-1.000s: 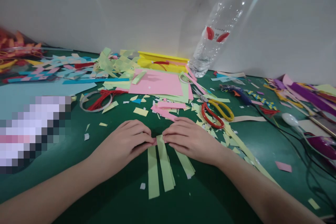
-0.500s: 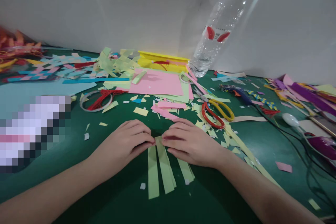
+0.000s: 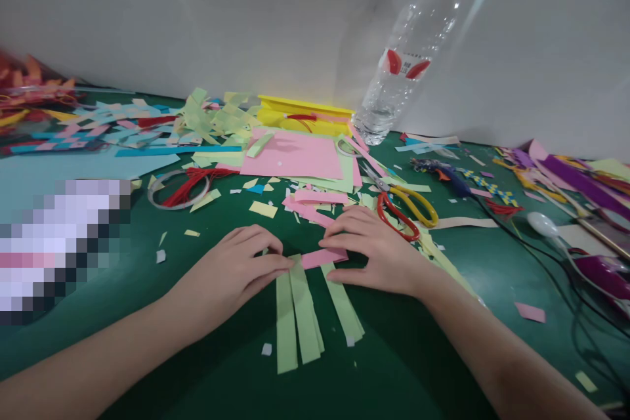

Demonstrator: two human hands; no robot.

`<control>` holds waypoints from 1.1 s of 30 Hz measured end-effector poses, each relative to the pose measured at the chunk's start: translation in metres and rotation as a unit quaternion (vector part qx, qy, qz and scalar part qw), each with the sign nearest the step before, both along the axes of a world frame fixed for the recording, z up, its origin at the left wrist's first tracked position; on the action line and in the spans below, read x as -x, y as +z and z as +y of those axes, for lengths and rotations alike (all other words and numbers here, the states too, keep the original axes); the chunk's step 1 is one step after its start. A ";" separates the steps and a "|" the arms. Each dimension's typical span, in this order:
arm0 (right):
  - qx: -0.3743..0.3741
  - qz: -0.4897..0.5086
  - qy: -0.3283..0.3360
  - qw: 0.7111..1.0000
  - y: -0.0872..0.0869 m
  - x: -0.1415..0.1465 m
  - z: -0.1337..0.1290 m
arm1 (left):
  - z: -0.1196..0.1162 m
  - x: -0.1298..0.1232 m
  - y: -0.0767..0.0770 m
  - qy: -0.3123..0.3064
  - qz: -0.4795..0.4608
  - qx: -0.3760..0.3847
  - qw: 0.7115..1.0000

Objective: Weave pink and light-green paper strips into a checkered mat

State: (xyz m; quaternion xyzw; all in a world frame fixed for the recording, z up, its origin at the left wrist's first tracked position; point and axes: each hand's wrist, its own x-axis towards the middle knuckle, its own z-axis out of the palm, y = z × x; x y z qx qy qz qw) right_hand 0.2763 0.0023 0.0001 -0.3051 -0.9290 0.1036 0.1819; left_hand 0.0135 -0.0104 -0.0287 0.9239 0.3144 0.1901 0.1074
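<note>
Several pale green paper strips hang toward me from a pink strip lying crosswise on the green table. My left hand pinches the upper end of the green strips on the left, thumb and index finger together. At the pink strip's right end is my right hand, its fingers apart, fingertips touching or just over the paper beside another green strip. More pink strips lie just beyond my hands.
Scissors with red and yellow handles lie right of centre. Behind them leans a clear bottle. Left are a tape ring with red cord and a pixelated object. Paper scraps and a black cable lie about.
My right hand has moved up and right and its fingers have spread, uncovering the pink strip. The green strips have shifted slightly. My left hand has hardly moved.
</note>
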 end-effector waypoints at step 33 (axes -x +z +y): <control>0.081 -0.005 -0.038 0.996 -0.008 0.020 -0.013 | -0.001 -0.001 0.001 -0.001 -0.004 0.005 1.000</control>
